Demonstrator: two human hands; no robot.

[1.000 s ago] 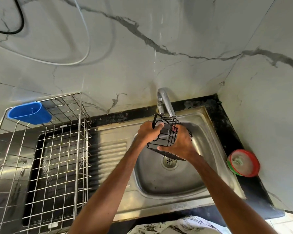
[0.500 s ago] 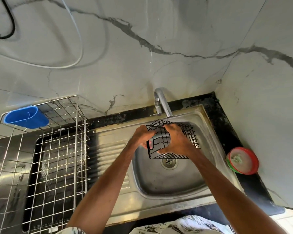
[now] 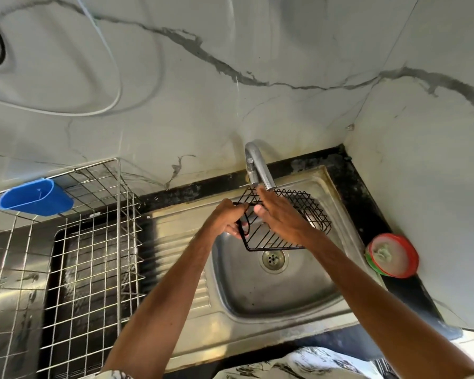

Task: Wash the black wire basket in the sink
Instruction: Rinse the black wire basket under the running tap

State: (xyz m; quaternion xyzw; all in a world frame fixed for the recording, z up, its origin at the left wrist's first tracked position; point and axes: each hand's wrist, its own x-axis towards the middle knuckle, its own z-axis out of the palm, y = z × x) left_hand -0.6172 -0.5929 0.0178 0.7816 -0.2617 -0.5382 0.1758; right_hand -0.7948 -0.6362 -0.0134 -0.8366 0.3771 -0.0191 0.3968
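Observation:
The black wire basket (image 3: 309, 214) hangs tilted over the steel sink (image 3: 279, 291), just under the curved faucet (image 3: 257, 165). My left hand (image 3: 226, 220) grips the basket's left rim with curled fingers. My right hand (image 3: 281, 217) lies across the inside of the basket with its fingers stretched out flat against the wires, fingertips near the faucet spout. The sink drain (image 3: 273, 259) shows below the basket. No water stream can be made out.
A steel wire dish rack (image 3: 93, 255) with a blue plastic cup holder (image 3: 36, 198) stands on the drainboard at left. A red-rimmed round dish (image 3: 393, 255) with a green scrubber sits on the black counter at right. Marble walls close the corner behind.
The basket has turned from upright to a flatter tilt, its open side more toward me. My right hand opened out flat over the wires, moving up toward the faucet.

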